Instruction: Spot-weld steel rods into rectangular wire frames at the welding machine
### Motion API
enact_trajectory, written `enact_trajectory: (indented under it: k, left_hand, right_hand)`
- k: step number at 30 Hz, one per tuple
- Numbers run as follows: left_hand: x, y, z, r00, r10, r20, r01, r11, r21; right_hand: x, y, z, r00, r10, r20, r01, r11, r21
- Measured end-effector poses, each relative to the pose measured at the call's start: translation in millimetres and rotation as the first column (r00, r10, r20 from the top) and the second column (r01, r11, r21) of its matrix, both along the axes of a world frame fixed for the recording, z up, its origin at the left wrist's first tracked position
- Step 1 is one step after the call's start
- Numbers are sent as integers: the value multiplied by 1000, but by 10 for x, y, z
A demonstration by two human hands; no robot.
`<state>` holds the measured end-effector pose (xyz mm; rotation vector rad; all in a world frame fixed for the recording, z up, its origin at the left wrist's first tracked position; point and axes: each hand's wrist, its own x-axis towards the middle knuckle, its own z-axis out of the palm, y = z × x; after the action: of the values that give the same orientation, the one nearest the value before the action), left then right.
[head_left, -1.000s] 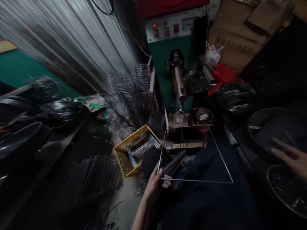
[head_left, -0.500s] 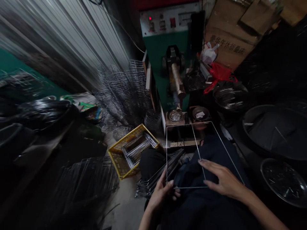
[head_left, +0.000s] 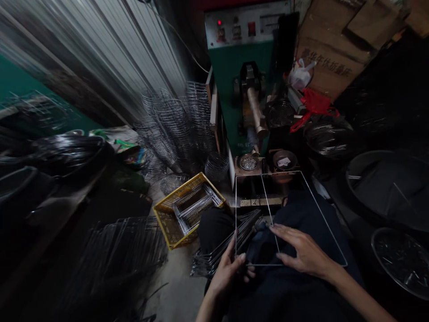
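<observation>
Silvery metal is forming a four-sided wire frame (head_left: pixel 324 218), which is spanning the dark blue cloth (head_left: pixel 301 212) over the person's lap. The left hand (head_left: pixel 228 270) is gripping the frame's near left corner, its thumb and fingers bending closely about the wire. Inside the outline, a cross wire (head_left: pixel 267 200) is running from the far side toward the near one, lying closer to the left side than to the right. The right hand (head_left: pixel 303 252) is touching this cross wire near its lower end, thumb and fingertips spreading partway apart along it; whether they are pinching it from beneath, I cannot tell.

Just beyond the left hand, a bundle of bent wires (head_left: pixel 221 250) is lying aslant. Farther left, a yellow crate (head_left: pixel 163 227) is holding more wires (head_left: pixel 197 208). Beyond the frame, a green machine (head_left: pixel 221 67) is standing, its red light (head_left: pixel 219 22) glowing.
</observation>
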<state>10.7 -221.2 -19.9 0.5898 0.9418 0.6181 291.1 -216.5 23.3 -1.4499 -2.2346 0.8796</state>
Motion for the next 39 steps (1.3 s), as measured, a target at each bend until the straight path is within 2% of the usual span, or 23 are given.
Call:
enact_trajectory:
  k: [4, 12, 18, 20, 24, 26, 29, 34, 36, 39]
  left_hand:
    - [-7, 10, 9, 1000, 11, 14, -11, 1000, -6]
    - [7, 10, 54, 998, -4, -57, 4, 1000, 2]
    - [14, 22, 124, 1000, -13, -21, 12, 1000, -19]
    - [15, 26, 157, 1000, -6, -24, 6, 1000, -17]
    - [9, 31, 163, 1000, -10, -2, 10, 1000, -7]
    - [7, 33, 141, 999, -4, 35, 4, 1000, -6]
    - [9, 40, 132, 997, 17, 75, -17, 1000, -4]
    - [-23, 45, 221, 994, 34, 101, -39, 998, 53]
    - [-46, 24, 225, 992, 52, 118, -62, 995, 82]
    - [-43, -36, 140, 984, 87, 155, -106, 987, 119]
  right_hand:
    - [-28, 10, -26, 1000, 6, -1, -6, 1000, 14]
    - [-78, 27, -61, 999, 42, 22, -43, 998, 41]
    - [-28, -14, -74, 999, 28, 16, -28, 999, 38]
    - [48, -60, -95, 1000, -9, 29, 8, 999, 46]
    - [208, -169, -83, 967, -235, 98, 227, 970, 85]
    - [225, -209, -34, 949, -300, 92, 292, 952, 97]
    - [146, -231, 52, 975, -218, 39, 214, 973, 85]
    - [-3, -178, 117, 999, -45, -12, 46, 998, 43]
    - [-11, -149, 138, 1000, -5, -1, 5, 999, 42]
    - [2, -107, 199, 996, 58, 63, -62, 996, 71]
